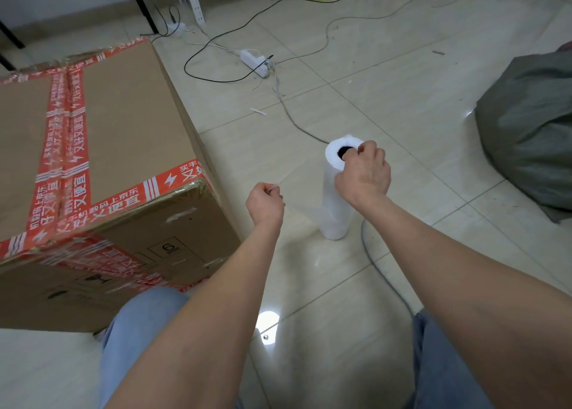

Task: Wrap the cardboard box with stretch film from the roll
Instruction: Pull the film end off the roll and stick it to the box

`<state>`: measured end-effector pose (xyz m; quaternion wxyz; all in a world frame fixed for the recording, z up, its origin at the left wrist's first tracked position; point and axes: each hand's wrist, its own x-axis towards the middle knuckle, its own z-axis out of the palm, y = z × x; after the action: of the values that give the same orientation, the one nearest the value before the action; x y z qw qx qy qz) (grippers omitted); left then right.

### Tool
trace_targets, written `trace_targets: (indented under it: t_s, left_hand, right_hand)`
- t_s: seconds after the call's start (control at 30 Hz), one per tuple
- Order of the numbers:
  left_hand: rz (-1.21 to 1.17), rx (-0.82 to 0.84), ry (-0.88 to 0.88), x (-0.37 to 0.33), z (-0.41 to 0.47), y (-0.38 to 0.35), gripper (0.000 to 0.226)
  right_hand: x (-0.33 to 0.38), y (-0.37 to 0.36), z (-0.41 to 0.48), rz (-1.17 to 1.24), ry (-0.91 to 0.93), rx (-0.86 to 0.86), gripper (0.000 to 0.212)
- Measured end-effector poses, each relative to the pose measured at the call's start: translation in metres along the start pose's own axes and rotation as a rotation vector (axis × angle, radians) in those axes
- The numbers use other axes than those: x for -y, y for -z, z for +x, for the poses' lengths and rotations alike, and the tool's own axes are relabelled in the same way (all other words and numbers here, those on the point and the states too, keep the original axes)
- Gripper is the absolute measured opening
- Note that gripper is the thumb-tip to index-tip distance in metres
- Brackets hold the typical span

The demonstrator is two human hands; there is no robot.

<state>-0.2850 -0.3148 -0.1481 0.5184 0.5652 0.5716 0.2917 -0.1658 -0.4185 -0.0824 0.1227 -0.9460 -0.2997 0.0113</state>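
Indoors, a roll of stretch film (335, 220) stands upright on the tiled floor (371, 99). Its top rim is caught in the right-hand grip (365, 173), fingers curled over the edge at the dark core. Just left of the roll, the left-hand grip (265, 201) is pinched tight on the loose film end (303, 210), a clear sheet drawn out between fist and roll. The cardboard box (123, 124), banded with red tape, sits farther left, apart from both hands. Beyond the roll lies a white power strip (255, 63).
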Motion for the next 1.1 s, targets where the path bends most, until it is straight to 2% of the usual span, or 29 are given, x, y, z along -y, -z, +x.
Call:
trace_targets:
  t_s: [0.17,0.3,0.4,0.5,0.57,0.7,0.83,1.1]
  left_hand:
    - [-0.067,0.041,0.006,-0.006,-0.014,-0.003,0.014]
    - [-0.108,0.039,0.02,-0.008,-0.02,-0.004,0.016]
    - [-0.136,0.051,-0.007,-0.003,-0.023,-0.005,0.021]
    - [-0.127,0.075,-0.021,-0.001,-0.027,-0.005,0.012]
    - [-0.118,0.071,-0.01,0.0,-0.028,-0.004,0.008]
    - [-0.046,-0.005,-0.017,-0.005,-0.034,0.004,0.025]
    - [-0.025,-0.049,-0.011,-0.008,-0.038,0.014,0.014]
    - [0.077,-0.159,0.004,-0.008,-0.033,0.033,0.015]
  right_hand:
    - [0.006,0.0,0.011,0.078,-0.075,0.059,0.055]
    - [0.012,-0.004,0.019,0.073,-0.107,0.078,0.046]
    - [0.009,-0.008,0.023,0.111,-0.143,0.067,0.064]
    - [0.006,-0.008,0.025,0.164,-0.182,0.098,0.078]
    - [0.005,-0.007,0.025,0.198,-0.193,0.117,0.073]
    - [0.004,-0.004,0.018,0.231,-0.175,0.107,0.068]
    - [0.005,-0.002,0.007,0.21,-0.126,0.111,0.068]
    - [0.001,0.009,-0.008,0.088,-0.017,0.221,0.065]
